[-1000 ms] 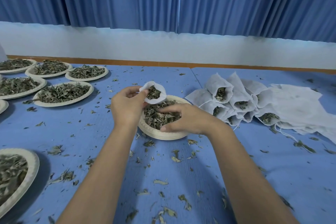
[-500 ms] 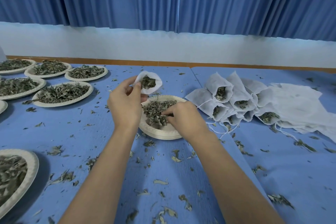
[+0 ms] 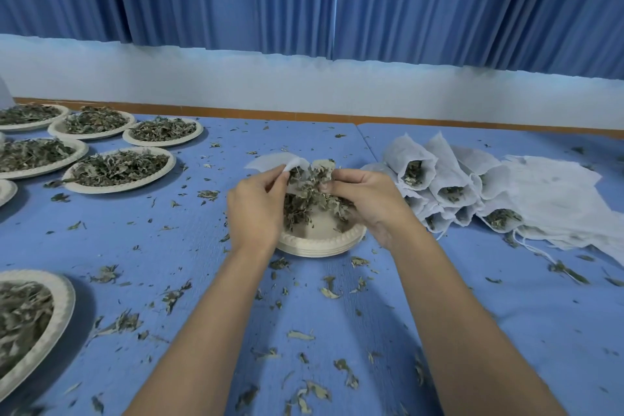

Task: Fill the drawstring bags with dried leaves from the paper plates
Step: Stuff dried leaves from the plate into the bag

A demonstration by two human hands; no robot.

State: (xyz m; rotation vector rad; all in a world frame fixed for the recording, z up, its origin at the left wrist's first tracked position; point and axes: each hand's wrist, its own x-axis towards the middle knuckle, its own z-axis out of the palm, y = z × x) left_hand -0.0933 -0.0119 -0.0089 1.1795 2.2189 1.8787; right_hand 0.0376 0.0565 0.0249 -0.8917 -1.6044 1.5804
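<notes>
A cream paper plate [image 3: 320, 241] sits mid-table with dried leaves piled on its far half. Above it, my left hand [image 3: 256, 209] pinches the edge of a white drawstring bag [image 3: 270, 160] and holds its mouth toward the right. My right hand [image 3: 368, 199] grips a bunch of dried leaves [image 3: 309, 192] and holds it at the bag's mouth. Some of the bunch hangs down toward the plate. How full the bag is cannot be seen.
Several leaf-filled plates [image 3: 118, 167] stand at the far left, and another plate [image 3: 57, 321] lies at the near left edge. Filled white bags [image 3: 435, 186] lie in a heap to the right, beside flat cloth bags [image 3: 557, 199]. Loose leaf bits litter the blue table [image 3: 506, 314].
My right hand closed on leaves in the plate and lifted them to the bag's mouth. My left hand turned the bag so its mouth faces right.
</notes>
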